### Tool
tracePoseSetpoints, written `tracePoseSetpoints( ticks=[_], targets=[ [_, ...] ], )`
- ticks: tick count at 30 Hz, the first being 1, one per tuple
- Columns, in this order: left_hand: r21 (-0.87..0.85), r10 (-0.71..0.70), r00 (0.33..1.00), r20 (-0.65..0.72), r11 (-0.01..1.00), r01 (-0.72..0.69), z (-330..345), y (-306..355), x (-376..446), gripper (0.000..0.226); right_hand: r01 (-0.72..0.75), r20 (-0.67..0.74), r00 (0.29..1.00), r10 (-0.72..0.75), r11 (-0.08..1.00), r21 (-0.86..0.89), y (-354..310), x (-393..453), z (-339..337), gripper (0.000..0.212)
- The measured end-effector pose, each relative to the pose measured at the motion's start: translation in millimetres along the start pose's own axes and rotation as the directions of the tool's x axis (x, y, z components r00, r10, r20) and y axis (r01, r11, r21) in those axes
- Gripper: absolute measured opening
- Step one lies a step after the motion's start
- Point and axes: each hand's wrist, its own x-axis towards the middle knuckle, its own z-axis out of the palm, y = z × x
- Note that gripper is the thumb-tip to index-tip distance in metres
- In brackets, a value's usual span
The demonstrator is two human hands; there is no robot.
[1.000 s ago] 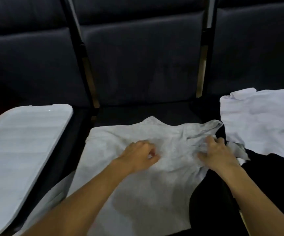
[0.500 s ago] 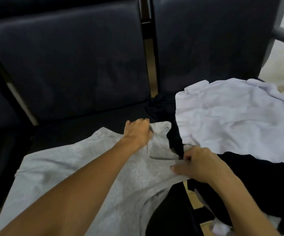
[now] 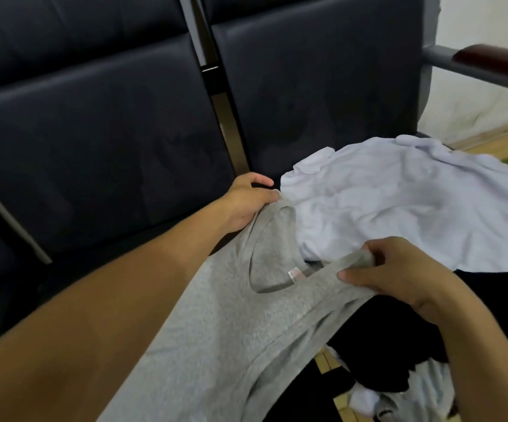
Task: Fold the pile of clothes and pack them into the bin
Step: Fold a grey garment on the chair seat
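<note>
Fingers of my left hand (image 3: 248, 205) pinch one shoulder strap of the grey top (image 3: 216, 330); my right hand (image 3: 399, 275) grips the other, arms reaching forward over the seats (image 3: 100, 141).

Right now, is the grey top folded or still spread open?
Not folded: the grey top is stretched between the left hand and right hand, neckline open.

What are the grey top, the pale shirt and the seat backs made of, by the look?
Grey top: heathered knit jersey, likely cotton blend; flecked matte surface, ribbed neckline binding. Pale shirt: thin matte fabric, probably cotton; soft fine creases. Seat backs: dark smooth upholstery with a faint sheen, leather or vinyl; cannot tell which.
</note>
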Motion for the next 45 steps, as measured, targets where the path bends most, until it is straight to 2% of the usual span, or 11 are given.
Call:
tracePoseSetpoints(
  ticks=[3,7,9,14,21,25,27,30,36,41,45],
  targets=[
    [0.36,0.18,0.981,0.067,0.913,-0.192,9,17,7,0.027,0.013,-0.094,0.996,-0.004,0.995,0.101,5,1,-6,0.027],
    [0.748,0.301,0.904,0.303,0.512,-0.421,-5,56,4,0.007,0.065,-0.189,0.982,-0.006,0.95,0.306,3,0,-17,0.027],
    [0.797,0.306,0.893,0.33,0.417,-0.437,-15,67,0,0.009,0.101,-0.265,0.964,-0.018,0.948,0.302,3,0,-20,0.025],
    [0.669,0.251,0.95,0.186,0.676,-0.309,-16,62,-7,0.014,0.142,-0.411,0.91,-0.043,0.967,0.212,3,-2,-21,0.025],
    [0.807,0.041,0.995,-0.088,0.589,0.047,5,41,8,0.048,0.058,-0.462,0.887,-0.022,0.996,0.062,19,0,-26,0.016],
    [0.613,-0.165,0.977,-0.132,0.762,0.211,17,30,18,0.053,-0.036,-0.338,0.941,0.033,0.999,-0.002,33,5,-24,0.007],
    [0.612,-0.261,0.96,-0.098,0.745,0.265,24,29,21,0.049,-0.079,-0.246,0.965,0.087,0.996,0.041,37,9,-22,0.009],
    [0.694,-0.325,0.945,-0.043,0.671,0.262,30,20,21,0.049,-0.144,-0.075,0.985,0.152,0.984,0.107,39,10,-23,0.014],
    [0.334,-0.134,0.989,-0.054,0.931,0.145,51,11,38,0.031,-0.198,-0.056,0.979,0.198,0.98,-0.002,45,6,-33,0.023],
    [0.254,0.087,0.995,-0.056,0.965,-0.07,61,30,39,0.028,-0.081,-0.206,0.969,0.137,0.963,0.258,42,3,-42,0.029],
    [0.487,0.192,0.976,0.107,0.846,-0.22,32,50,32,0.022,0.001,-0.041,0.999,0.026,0.835,0.55,24,-10,-46,0.03]
  ],
)
